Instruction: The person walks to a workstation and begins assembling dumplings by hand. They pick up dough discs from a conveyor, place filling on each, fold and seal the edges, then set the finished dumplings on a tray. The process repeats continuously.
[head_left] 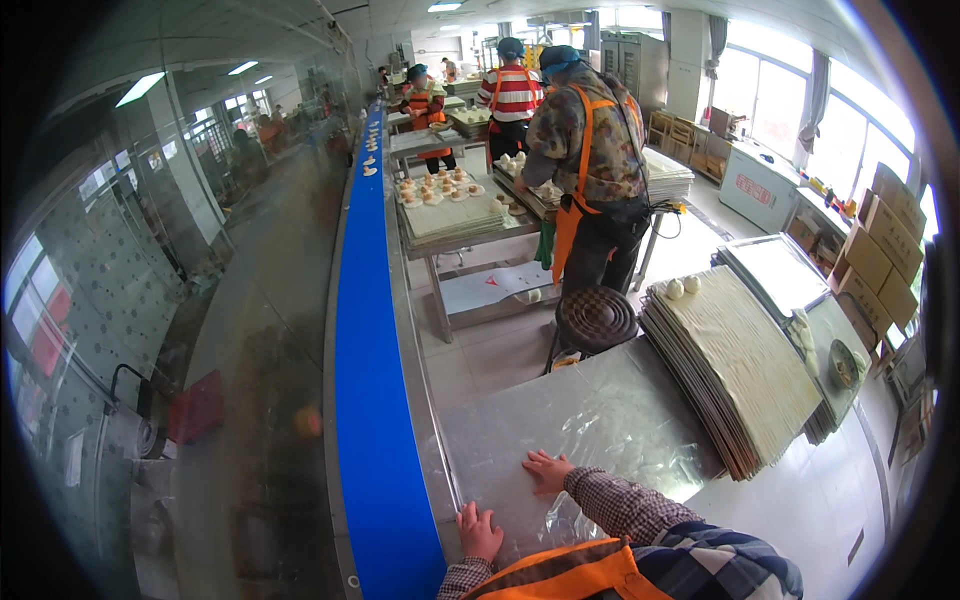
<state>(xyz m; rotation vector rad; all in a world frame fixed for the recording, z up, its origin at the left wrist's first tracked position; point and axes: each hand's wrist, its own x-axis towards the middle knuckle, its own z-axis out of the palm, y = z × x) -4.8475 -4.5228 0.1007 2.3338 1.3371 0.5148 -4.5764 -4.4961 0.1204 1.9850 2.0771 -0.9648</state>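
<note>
My left hand [479,530] rests flat on a clear plastic sheet [590,420] that covers the steel table [800,500], close to the blue conveyor belt [370,400]. My right hand [546,470] lies flat on the same sheet a little farther in, fingers spread. Neither hand holds anything. To the right of the sheet stands a stack of cloth-lined trays [740,370] with two white dough balls [682,287] at its far end.
A round dark stool [596,318] stands beyond the table. A person in an orange apron [590,170] works at a table with dough pieces [440,190] ahead, others farther back. Glass partition on the left, cardboard boxes [880,260] at right.
</note>
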